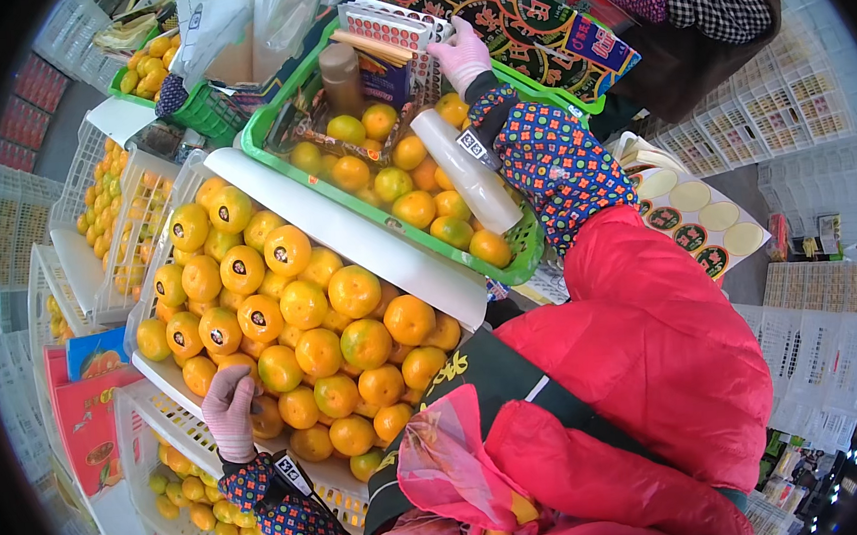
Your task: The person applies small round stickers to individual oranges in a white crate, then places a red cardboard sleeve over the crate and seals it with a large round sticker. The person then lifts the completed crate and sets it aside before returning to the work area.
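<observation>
My left hand (230,411), in a pink glove, rests on the near edge of a white crate (367,237) piled with stickered oranges (303,316), fingers curled over the fruit at the rim. My right hand (460,54), also gloved in pink, reaches far forward into a green basket (269,120) and touches a white sheet of small stickers (394,26) at its back. The basket holds loose oranges (413,184), a white roll (466,170) and a brown tape roll (341,75). Both forearms wear patterned sleeve covers.
Further white crates of oranges stand at the left (117,220) and lower left (180,484). Red cartons (86,421) lie at the left. A sheet of round labels (698,219) lies right of the basket. Another person (689,11) stands at the top right.
</observation>
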Demonstrator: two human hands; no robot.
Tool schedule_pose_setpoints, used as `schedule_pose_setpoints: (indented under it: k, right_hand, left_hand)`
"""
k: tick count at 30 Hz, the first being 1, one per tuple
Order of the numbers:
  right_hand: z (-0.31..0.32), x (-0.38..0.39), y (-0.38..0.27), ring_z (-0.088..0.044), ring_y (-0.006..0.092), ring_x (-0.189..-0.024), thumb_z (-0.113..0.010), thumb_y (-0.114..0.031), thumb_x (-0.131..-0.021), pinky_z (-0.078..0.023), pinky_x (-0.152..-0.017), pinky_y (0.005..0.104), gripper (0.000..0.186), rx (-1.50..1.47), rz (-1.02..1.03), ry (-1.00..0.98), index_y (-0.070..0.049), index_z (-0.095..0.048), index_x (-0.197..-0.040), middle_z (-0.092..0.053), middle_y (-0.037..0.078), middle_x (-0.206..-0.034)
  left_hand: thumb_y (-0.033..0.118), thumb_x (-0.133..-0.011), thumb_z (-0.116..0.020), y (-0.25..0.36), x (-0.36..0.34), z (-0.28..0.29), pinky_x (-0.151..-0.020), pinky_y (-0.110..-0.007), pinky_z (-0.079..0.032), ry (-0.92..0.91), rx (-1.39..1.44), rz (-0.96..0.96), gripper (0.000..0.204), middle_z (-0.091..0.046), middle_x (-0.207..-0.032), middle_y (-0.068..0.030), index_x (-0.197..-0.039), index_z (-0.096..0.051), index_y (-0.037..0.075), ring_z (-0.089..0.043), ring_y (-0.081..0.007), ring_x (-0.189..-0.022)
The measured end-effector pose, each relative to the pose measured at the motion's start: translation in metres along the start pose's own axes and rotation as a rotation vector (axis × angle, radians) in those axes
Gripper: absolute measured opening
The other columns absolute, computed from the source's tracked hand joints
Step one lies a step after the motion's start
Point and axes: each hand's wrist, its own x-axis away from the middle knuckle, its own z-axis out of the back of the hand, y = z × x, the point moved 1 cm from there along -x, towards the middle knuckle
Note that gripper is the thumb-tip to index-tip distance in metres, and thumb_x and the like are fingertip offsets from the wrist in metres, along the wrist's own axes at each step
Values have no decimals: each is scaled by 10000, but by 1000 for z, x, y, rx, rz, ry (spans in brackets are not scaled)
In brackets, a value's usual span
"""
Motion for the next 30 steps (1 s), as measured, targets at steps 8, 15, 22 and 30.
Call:
schedule_pose_setpoints:
  k: [8, 15, 22, 30]
  right_hand:
    - [13, 19, -15, -691, 284, -911, -751, -286, -823, -527, -846, 365, 741, 256, 60, -42, -56, -449, -1459, -707, 105, -922]
    - [11, 9, -5, -678, 228, -854, -759, -263, -809, -529, -829, 346, 698, 117, 74, 32, -52, -502, -1423, -697, 81, -901]
    - [13, 0, 2, -648, 153, -723, -769, -212, -804, -533, -721, 294, 629, 179, 160, 31, -45, -555, -1372, -685, 58, -860]
    - [12, -14, 7, -645, 128, -681, -752, -192, -824, -535, -651, 273, 557, 75, 77, -3, -45, -589, -1336, -695, 56, -863]
  left_hand:
    - [62, -963, -640, -3, 5, -3, -546, -183, -478, -15, 24, 26, 160, -663, -852, 3, -1117, -672, 27, -622, -66, -720]
    - [61, -961, -644, -3, 5, -2, -548, -183, -481, -20, 20, 24, 161, -665, -856, 5, -1115, -675, 27, -623, -64, -725]
    - [56, -956, -648, -3, 5, -3, -544, -185, -484, -5, 14, 14, 170, -667, -857, 1, -1121, -676, 26, -628, -65, -725]
    - [53, -955, -646, -3, 5, -3, -545, -186, -489, -11, 8, 19, 171, -671, -863, 0, -1122, -675, 26, -637, -68, -730]
